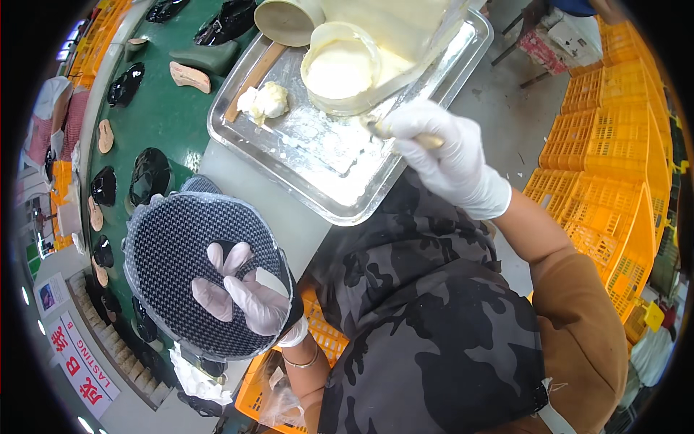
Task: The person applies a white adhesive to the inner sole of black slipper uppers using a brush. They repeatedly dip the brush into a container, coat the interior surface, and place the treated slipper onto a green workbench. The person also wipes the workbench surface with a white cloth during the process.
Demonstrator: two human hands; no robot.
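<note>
My left hand (249,293), in a thin white glove, reaches inside a dark grey woven shoe upper (181,246) and holds it up at the table's edge. Its fingers are spread against the inner fabric, and part of the palm is hidden. My right hand (441,155), also gloved, grips a small brush (430,140) by its pale wooden handle. The brush's tip is at the inner edge of a metal tray (336,210), just beside a round tub (340,69) of creamy white paste. A paste-smeared white lump (264,101) and a wooden stick (254,81) lie in the tray.
Glossy black shoe pieces (150,173) and pale insoles (190,77) line a green belt (195,123) to the left. A beige cup (289,20) lies tipped beyond the tray. Stacked orange crates (578,210) stand on the right. Another person (65,123) is at the far left.
</note>
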